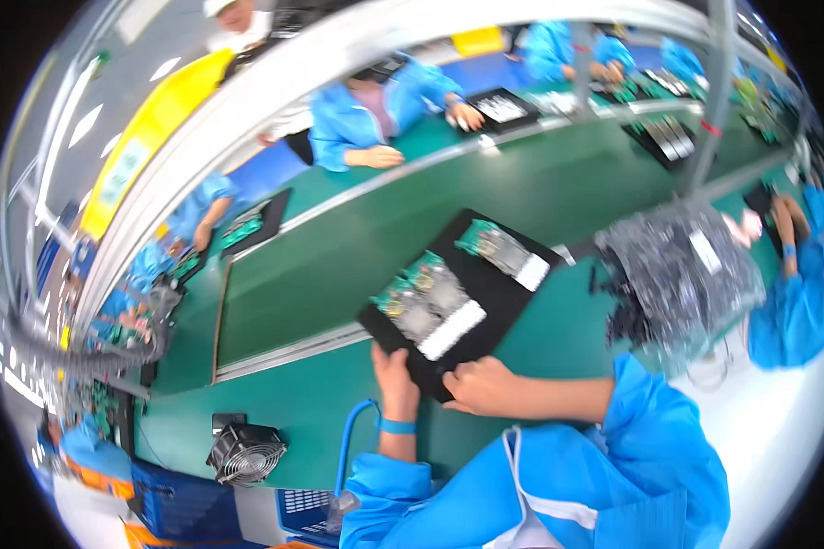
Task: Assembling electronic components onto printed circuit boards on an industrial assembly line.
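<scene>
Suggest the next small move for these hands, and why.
Probably draw the black tray nearer, held level: the left hand and right hand hold its near edge, its far end reaches over the green belt, and circuit boards lie on top.

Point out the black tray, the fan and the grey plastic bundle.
Black tray point(501, 309): head view, bare upper surface.
Fan point(251, 456): head view, round grille.
Grey plastic bundle point(666, 267): head view, crumpled middle.

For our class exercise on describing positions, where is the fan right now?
The fan is at the lower left of the head view, on the green bench by its near edge, left of the person's left hand.
</scene>
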Demonstrator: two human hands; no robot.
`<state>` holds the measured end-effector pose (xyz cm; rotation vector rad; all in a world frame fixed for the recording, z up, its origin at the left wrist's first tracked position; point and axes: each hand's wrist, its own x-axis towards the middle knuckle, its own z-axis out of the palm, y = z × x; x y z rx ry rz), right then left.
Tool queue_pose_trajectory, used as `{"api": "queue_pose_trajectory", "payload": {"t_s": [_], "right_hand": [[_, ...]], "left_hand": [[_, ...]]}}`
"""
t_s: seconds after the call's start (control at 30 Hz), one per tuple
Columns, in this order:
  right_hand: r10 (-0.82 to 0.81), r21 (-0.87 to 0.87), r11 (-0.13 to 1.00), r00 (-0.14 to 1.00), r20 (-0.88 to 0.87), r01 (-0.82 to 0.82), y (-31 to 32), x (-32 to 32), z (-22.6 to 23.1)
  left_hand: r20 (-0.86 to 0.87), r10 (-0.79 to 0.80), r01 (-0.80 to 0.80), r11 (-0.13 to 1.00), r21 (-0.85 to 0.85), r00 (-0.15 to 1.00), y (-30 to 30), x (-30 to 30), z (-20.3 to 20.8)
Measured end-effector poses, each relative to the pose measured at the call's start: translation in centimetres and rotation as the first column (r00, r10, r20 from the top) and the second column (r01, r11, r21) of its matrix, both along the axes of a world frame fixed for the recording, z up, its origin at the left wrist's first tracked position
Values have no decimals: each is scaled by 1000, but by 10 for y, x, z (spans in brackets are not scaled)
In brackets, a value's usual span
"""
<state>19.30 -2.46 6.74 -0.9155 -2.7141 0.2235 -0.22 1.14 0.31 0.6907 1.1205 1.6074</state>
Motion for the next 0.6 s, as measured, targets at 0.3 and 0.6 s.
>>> {"api": "queue_pose_trajectory", "payload": {"t_s": [0.3, 0.6], "right_hand": [[-588, -182, 803, 706, -394, 567, 24, 112, -12], [-674, -722, 680, 497, -546, 129, 29, 98, -46]], "left_hand": [[-226, -9, -3, 999, -52, 974, -50, -71, 4], [-181, -254, 221, 958, -183, 950, -58, -77, 29]]}}
